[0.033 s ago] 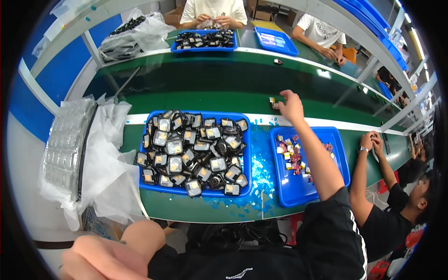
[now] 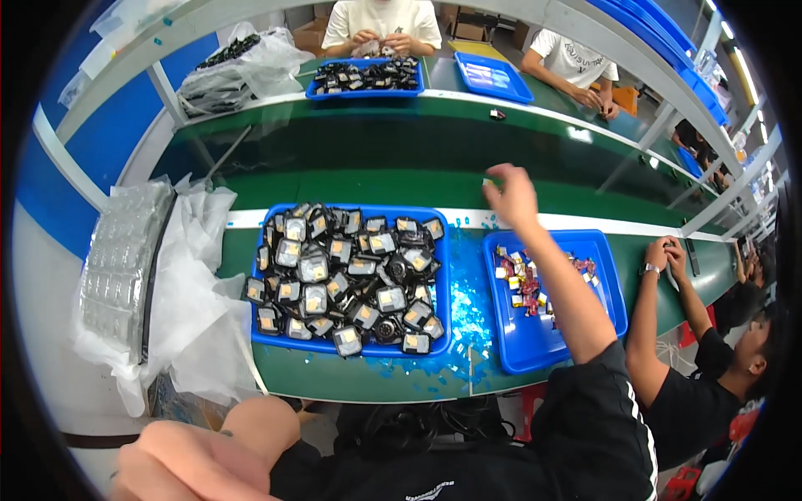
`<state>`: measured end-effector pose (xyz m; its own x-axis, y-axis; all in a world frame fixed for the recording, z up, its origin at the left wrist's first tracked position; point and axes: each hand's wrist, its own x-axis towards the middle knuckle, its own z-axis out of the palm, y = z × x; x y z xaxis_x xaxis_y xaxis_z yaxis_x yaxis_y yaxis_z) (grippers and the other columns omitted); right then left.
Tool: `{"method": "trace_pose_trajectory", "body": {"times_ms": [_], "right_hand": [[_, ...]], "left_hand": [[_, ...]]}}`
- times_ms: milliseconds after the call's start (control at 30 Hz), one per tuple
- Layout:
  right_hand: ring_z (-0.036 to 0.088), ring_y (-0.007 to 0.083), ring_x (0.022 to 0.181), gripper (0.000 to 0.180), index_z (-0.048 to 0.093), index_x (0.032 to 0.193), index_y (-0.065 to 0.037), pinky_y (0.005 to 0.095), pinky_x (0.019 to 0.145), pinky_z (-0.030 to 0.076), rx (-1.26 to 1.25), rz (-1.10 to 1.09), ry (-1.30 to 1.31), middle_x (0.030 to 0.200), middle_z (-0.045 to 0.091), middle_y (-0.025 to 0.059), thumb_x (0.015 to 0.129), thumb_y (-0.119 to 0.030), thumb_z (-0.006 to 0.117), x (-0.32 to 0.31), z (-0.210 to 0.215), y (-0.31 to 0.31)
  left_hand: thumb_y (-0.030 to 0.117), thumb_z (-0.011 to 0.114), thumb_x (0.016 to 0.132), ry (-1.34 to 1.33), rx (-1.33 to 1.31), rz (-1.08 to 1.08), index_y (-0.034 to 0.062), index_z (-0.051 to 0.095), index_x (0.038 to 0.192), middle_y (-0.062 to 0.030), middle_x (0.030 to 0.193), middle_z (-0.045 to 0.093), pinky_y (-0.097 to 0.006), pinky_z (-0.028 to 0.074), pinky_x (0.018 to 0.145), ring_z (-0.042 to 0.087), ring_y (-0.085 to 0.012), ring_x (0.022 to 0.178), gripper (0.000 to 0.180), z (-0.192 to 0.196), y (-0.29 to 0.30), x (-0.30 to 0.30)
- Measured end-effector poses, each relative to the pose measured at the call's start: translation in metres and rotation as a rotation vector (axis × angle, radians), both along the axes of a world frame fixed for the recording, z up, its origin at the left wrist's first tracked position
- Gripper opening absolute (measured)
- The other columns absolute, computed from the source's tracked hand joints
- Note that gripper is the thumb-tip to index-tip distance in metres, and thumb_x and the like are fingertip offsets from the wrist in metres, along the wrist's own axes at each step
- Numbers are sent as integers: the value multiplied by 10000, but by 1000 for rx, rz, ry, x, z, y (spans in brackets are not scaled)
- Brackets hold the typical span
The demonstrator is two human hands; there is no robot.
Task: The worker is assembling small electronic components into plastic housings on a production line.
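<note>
The right hand [image 2: 511,196] is reaching out over the green conveyor belt [image 2: 376,179], fingers loosely curled; whether it is pinching anything, I cannot tell. It is hanging just beyond the far edge of the two blue trays on the bench [image 2: 359,380]. The large blue tray [image 2: 434,334], heaped with small black packets [image 2: 342,280], is lying to its near left; the smaller blue tray [image 2: 535,351], holding red and yellow pieces [image 2: 522,284], is sitting under the forearm. The left hand [image 2: 180,468] is resting low at the near edge, fingers bunched together, well apart from the trays.
</note>
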<state>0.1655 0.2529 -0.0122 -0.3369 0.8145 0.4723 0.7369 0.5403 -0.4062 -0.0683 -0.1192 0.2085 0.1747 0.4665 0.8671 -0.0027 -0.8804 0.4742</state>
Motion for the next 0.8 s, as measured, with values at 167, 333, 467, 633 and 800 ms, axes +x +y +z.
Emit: {"method": "trace_pose_trajectory", "body": {"times_ms": [167, 333, 467, 633, 800], "right_hand": [[612, 353, 969, 344, 671, 1019, -15, 426, 858, 502, -94, 610, -98, 983, 627, 180, 802, -274, 736, -62, 20, -103], [586, 348, 964, 245, 698, 952, -17, 419, 878, 473, -84, 438, -30, 968, 605, 157, 818, -221, 715, -54, 13, -102], [592, 311, 944, 195, 719, 955, -47, 398, 823, 487, -175, 349, 263, 985, 608, 126, 834, -198, 696, -58, 19, -129], [629, 316, 868, 203, 721, 969, -67, 428, 749, 508, -141, 249, 155, 914, 632, 123, 863, -222, 642, -64, 18, -143], [655, 180, 753, 242, 678, 1024, 7, 319, 628, 500, -739, 374, 623, 840, 665, 119, 914, -204, 630, -54, 42, -151]], "left_hand": [[334, 464, 975, -85, 166, 172, 59, 511, 1202, -131, 1047, 555, -380, 490, 607, 565, -294, 790, 359, -23, 31, 21], [36, 528, 907, -82, -475, 553, -16, 476, 1345, -180, 1228, 562, -361, 515, 834, 558, -262, 1112, 445, -108, 102, 18], [94, 602, 923, -61, -837, 477, 33, 308, 1474, -197, 1377, 451, -323, 455, 954, 459, -251, 1257, 628, -177, 130, 24], [122, 600, 926, 123, -738, 611, 21, 285, 1476, -196, 1406, 414, -356, 452, 963, 465, -270, 1245, 642, -205, 145, 42], [115, 550, 953, -13, -761, 497, -12, 376, 1425, -158, 1377, 483, -311, 451, 926, 521, -227, 1189, 519, -191, 141, 47]]}}
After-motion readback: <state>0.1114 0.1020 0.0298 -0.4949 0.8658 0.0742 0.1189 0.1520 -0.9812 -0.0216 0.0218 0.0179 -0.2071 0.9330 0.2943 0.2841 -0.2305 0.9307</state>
